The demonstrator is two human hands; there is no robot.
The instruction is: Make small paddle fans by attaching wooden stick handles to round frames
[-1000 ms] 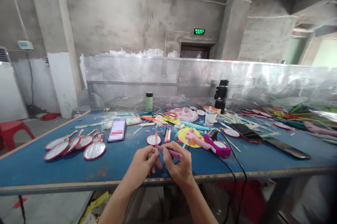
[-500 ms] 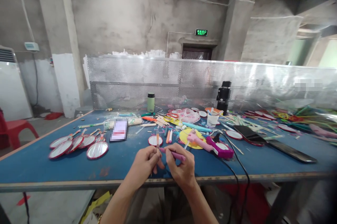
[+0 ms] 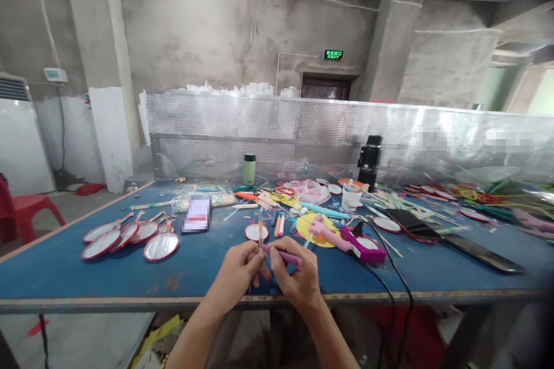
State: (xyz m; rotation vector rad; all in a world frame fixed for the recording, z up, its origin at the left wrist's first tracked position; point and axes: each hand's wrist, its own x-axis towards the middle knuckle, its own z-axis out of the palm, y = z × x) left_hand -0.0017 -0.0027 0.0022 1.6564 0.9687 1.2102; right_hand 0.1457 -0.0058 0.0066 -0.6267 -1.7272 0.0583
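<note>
My left hand (image 3: 239, 272) pinches a thin orange stick (image 3: 260, 231) that stands upright above its fingers. My right hand (image 3: 296, 278) grips a pink stick (image 3: 288, 256) lying nearly level, and its left tip meets the orange stick. Both hands hover over the near edge of the blue table (image 3: 64, 276). Just beyond them lie a small round red-rimmed mirror (image 3: 253, 233), a yellow disc (image 3: 308, 226) and a pink glue gun (image 3: 348, 238) with a black cord.
A row of red-rimmed hand mirrors (image 3: 125, 237) lies at the left. A green bottle (image 3: 249, 168), a black bottle (image 3: 369, 159) and a white cup (image 3: 350, 197) stand farther back before a perforated metal screen (image 3: 303, 132). Loose sticks cover the right side. A red chair (image 3: 26, 213) stands left.
The hands have stayed together at the table edge, with the two sticks still touching. The view has drifted slightly, so everything sits a little farther right and lower.
</note>
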